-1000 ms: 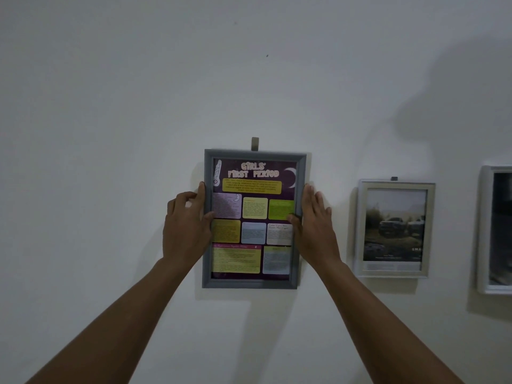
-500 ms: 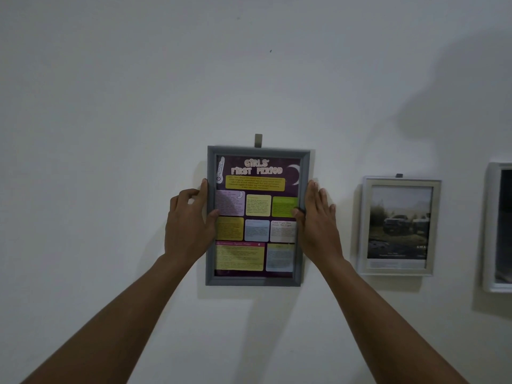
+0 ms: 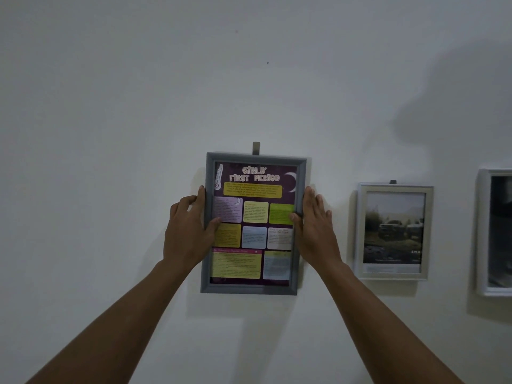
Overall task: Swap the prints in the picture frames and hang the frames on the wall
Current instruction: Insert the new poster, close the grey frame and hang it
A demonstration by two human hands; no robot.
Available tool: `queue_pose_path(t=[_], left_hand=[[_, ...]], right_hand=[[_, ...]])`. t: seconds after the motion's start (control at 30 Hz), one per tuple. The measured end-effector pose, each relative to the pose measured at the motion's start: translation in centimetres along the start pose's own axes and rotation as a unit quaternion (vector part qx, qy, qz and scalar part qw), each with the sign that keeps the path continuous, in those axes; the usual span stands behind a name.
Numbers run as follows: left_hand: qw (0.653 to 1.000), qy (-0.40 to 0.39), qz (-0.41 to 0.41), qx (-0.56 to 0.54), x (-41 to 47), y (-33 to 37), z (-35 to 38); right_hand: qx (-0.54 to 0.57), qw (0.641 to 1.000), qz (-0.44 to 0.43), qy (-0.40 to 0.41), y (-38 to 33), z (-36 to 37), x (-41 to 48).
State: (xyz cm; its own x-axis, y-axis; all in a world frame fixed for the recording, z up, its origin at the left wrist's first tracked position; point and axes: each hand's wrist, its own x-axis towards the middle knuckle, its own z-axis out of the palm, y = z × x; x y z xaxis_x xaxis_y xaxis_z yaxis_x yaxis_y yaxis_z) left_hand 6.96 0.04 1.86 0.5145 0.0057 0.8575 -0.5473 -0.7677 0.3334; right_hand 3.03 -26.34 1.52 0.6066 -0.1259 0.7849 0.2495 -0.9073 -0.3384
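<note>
hands [image 3: 253, 231] grip grey frame [image 3: 253, 289] side edges | bare wall [image 3: 97, 162] left

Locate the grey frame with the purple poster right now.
Head view, centre: the grey frame with the purple poster sits against the white wall, held between the left hand and right hand, left of the pale-framed truck photo.

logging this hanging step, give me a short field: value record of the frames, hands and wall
held frame: grey rectangular frame with purple poster, upright against wall
hanger tab: small grey tab showing above its top edge
left hand: gripping frame's left edge, thumb on glass
right hand: gripping right edge
neighbour: white frame with dark car photo, hung to the right
far right: white frame, cut off
wall: plain white wall
</note>
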Motion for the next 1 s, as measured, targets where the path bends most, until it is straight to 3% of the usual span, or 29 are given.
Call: queue_pose_path(t=[0.67,0.83,1.0], left_hand=[[1.000,-0.009,0.022,-0.012,-0.4,-0.3,0.0],[0.998,0.008,0.053,0.029,-0.2,-1.1,0.4],[0.997,-0.026,0.061,0.027,-0.1,-1.5,0.8]], right_hand=[[0.013,1.000,-0.012,0.013,-0.3,0.1,-0.3],[-0.042,0.999,-0.024,0.008,-0.1,0.5,-0.1],[-0.053,0.998,-0.021,0.011,0.1,0.9,0.0]])
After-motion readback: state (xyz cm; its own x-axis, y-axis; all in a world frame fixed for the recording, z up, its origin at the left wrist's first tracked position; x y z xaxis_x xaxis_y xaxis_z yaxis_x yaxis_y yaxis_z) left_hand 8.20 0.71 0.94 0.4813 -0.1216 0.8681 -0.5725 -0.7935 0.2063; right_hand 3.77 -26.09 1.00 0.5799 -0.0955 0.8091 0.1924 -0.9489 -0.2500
